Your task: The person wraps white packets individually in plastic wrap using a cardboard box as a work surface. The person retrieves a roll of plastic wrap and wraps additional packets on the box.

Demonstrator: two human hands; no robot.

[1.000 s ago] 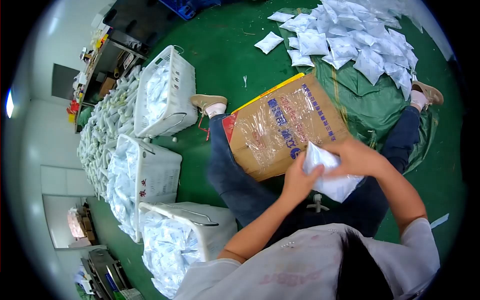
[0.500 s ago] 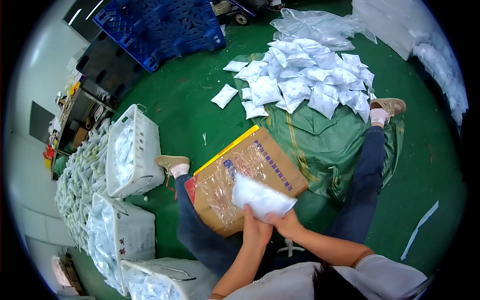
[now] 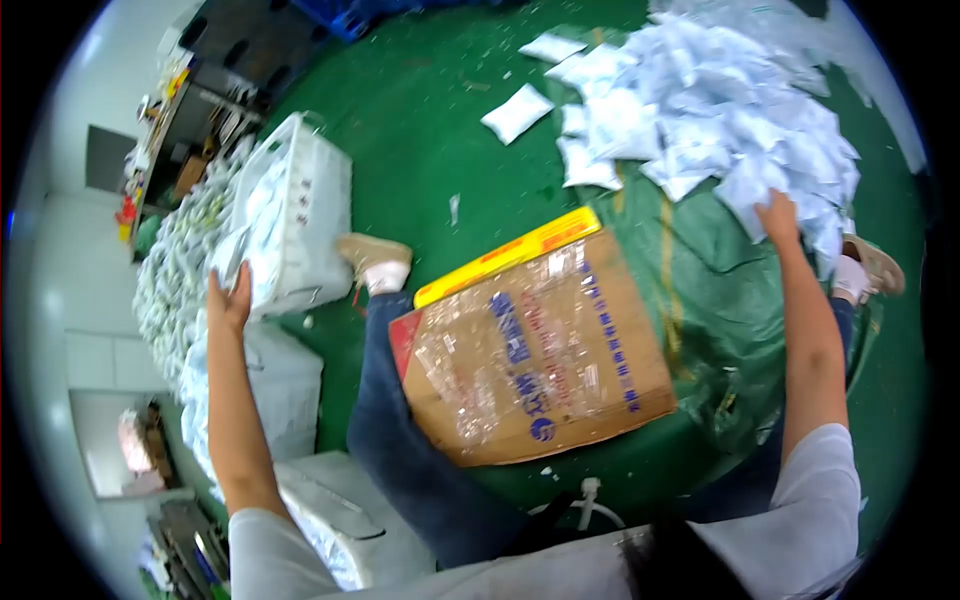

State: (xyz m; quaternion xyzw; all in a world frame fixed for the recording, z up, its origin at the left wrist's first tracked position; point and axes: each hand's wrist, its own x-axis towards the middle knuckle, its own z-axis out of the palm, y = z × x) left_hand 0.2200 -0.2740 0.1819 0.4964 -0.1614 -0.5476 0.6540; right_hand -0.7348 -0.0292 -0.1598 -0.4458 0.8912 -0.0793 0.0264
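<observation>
A: Both sides are being worked at once here! What is held on the left?

B: A white packet (image 3: 230,252) is pinched between thumb and fingers by the left hand (image 3: 230,298), right beside the rim of the far white crate (image 3: 322,220).

A: And over on the right?

B: The near edge of the pile of packets (image 3: 700,110) is touched by the right hand (image 3: 781,218), fingers set on one corner! Whether that corner is gripped or merely touched cannot be told.

A: What is the pile set on?

B: A green sheet (image 3: 735,305) is seen under its near part, spread over the green floor (image 3: 430,150).

A: And in the middle?

B: A cardboard box (image 3: 535,350) is laid just beside the left leg (image 3: 400,440), its top crossed by clear tape, its far side edged in yellow.
</observation>
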